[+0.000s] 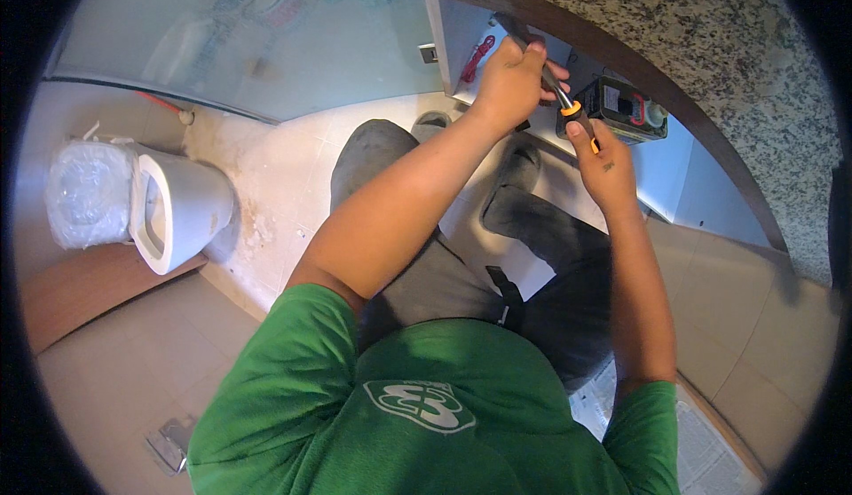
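My left hand (pixel 513 82) is closed around a dark, elongated piece (pixel 515 29) that sticks out past its fingers at the mouth of the cabinet. My right hand (pixel 606 162) grips the black and orange handle (pixel 579 124) of a screwdriver-like tool with a short metal shaft (pixel 564 97). The shaft points up toward my left fingers and seems to meet the dark piece there; the exact contact is hidden. Just beyond my right hand, inside the cabinet, stands a dark box (pixel 626 104) with red and pale items at it.
A speckled stone counter (pixel 710 42) overhangs the open cabinet, edged by a wooden strip (pixel 621 51). Bundled red cord (pixel 477 58) hangs inside. Frosted glass (pixel 257 42) stands at the far left, a white toilet (pixel 191 211) at the left. Newspaper (pixel 710 442) lies at the lower right.
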`<state>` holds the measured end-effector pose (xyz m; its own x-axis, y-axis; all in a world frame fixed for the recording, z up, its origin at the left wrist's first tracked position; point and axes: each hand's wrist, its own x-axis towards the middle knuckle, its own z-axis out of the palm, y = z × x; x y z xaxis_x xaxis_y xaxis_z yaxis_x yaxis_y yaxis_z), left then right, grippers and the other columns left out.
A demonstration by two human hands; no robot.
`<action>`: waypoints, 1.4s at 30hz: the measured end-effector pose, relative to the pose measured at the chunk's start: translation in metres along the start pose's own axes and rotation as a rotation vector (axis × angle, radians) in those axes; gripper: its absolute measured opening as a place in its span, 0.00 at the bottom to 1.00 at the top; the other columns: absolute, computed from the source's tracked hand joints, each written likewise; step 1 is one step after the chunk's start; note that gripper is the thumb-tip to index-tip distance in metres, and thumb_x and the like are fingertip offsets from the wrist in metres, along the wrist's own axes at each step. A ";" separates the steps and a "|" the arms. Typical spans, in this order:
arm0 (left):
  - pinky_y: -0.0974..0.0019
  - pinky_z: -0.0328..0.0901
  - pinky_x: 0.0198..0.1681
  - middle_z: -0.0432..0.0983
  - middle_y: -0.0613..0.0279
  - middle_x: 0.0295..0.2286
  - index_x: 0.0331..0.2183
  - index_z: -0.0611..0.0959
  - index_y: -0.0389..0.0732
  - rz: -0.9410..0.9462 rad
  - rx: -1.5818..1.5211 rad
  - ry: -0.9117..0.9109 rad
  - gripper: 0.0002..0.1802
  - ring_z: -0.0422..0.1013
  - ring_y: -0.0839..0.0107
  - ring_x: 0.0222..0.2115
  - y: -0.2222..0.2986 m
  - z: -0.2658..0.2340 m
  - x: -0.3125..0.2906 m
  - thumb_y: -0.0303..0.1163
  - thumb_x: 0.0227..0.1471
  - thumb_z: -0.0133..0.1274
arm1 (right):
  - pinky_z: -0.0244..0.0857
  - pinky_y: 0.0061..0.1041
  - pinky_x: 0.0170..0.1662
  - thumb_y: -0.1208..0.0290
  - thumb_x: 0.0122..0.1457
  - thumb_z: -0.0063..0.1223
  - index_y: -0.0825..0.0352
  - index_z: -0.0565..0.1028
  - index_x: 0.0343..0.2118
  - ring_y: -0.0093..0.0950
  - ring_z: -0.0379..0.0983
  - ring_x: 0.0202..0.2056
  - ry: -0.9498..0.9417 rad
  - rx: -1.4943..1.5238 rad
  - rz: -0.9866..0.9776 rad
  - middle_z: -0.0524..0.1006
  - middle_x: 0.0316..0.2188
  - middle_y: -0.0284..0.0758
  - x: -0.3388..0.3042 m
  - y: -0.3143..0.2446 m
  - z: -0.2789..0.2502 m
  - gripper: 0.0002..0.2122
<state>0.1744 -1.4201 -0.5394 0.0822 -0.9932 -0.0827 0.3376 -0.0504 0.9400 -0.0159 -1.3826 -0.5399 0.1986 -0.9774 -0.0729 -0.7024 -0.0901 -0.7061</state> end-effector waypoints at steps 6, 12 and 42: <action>0.66 0.76 0.29 0.80 0.43 0.32 0.41 0.70 0.27 0.009 0.000 0.036 0.18 0.81 0.57 0.29 0.002 0.005 0.004 0.36 0.69 0.38 | 0.66 0.40 0.36 0.43 0.61 0.51 0.66 0.77 0.36 0.47 0.76 0.32 -0.006 -0.064 0.005 0.77 0.26 0.47 0.006 -0.001 -0.006 0.25; 0.65 0.76 0.29 0.81 0.42 0.30 0.33 0.78 0.25 0.024 -0.032 0.023 0.22 0.81 0.58 0.28 -0.002 0.005 0.011 0.35 0.68 0.38 | 0.65 0.38 0.36 0.40 0.61 0.50 0.66 0.77 0.35 0.45 0.75 0.31 0.013 -0.030 -0.001 0.77 0.26 0.46 0.011 0.009 -0.003 0.27; 0.62 0.77 0.28 0.80 0.42 0.29 0.35 0.75 0.25 0.042 -0.013 0.019 0.18 0.81 0.55 0.27 0.002 0.001 0.010 0.32 0.66 0.39 | 0.64 0.41 0.33 0.41 0.61 0.50 0.70 0.73 0.29 0.47 0.74 0.28 0.045 -0.051 -0.031 0.75 0.23 0.48 0.009 0.002 0.000 0.28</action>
<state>0.1744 -1.4308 -0.5381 0.1145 -0.9922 -0.0496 0.3456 -0.0070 0.9383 -0.0156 -1.3917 -0.5420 0.1904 -0.9815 -0.0189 -0.7308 -0.1288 -0.6704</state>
